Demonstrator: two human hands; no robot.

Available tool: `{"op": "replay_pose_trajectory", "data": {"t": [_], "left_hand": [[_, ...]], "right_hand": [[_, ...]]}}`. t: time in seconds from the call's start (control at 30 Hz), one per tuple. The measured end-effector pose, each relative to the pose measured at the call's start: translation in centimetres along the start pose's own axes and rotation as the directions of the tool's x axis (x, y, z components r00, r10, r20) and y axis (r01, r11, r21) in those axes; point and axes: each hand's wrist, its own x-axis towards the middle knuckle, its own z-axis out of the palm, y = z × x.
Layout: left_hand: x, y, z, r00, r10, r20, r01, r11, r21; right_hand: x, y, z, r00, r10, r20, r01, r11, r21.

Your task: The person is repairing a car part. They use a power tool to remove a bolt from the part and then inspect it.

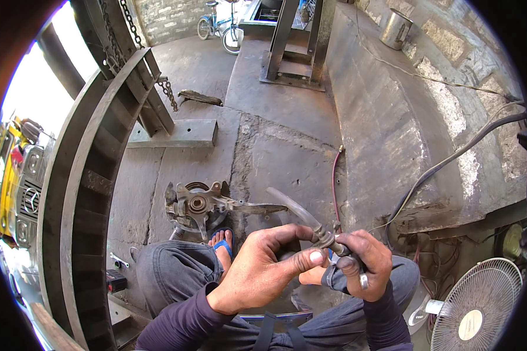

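Above my lap, both hands meet at a clear plastic hose [298,209] that slants up and to the left. Its lower end joins a greyish metal fitting [327,238]. My left hand [266,266] pinches the fitting from the left, with the thumb laid along it. On the other side, my right hand [366,263] grips the fitting's dark lower end between thumb and curled fingers, which hide part of it. Beyond my left hand, a metal steering knuckle with a round hub [198,203] lies on the floor, its long arm pointing right.
A tall steel press frame [93,175] stands at left, with a chain [168,93] hanging by it. A wrench [119,261] and a black-and-red tool [116,281] lie beside my left leg. At right are a fan [477,310], a red hose [334,181] and a cable [433,167].
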Motion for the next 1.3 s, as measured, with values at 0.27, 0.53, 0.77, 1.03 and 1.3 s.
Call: {"op": "replay_pose_trajectory", "data": {"t": [0.27, 0.53, 0.77, 1.03, 1.3], "left_hand": [[0.1, 0.2, 0.0, 1.0, -0.01, 0.003, 0.01, 0.995, -0.102], [0.3, -0.6, 0.2, 0.999, 0.016, -0.028, -0.017, 0.998, -0.063], [0.6, -0.5, 0.0, 0.999, -0.03, -0.015, 0.03, 1.0, 0.005], [0.6, -0.3, 0.1, 1.0, -0.003, 0.005, 0.002, 0.996, 0.087], [0.2, -1.0, 0.3, 0.998, 0.052, -0.032, -0.052, 0.998, 0.03]], "right_hand": [[-0.6, -0.7, 1.0, 0.991, 0.136, 0.012, -0.136, 0.991, 0.014], [-0.9, -1.3, 1.2, 0.938, 0.342, 0.065, -0.348, 0.918, 0.19], [-1.1, -1.2, 0.7, 0.916, 0.383, 0.115, -0.399, 0.895, 0.198], [-1.5, -0.6, 0.3, 0.948, 0.306, 0.087, -0.316, 0.936, 0.157], [-1.7, 0.0, 0.5, 0.945, 0.307, 0.112, -0.324, 0.926, 0.193]]}}
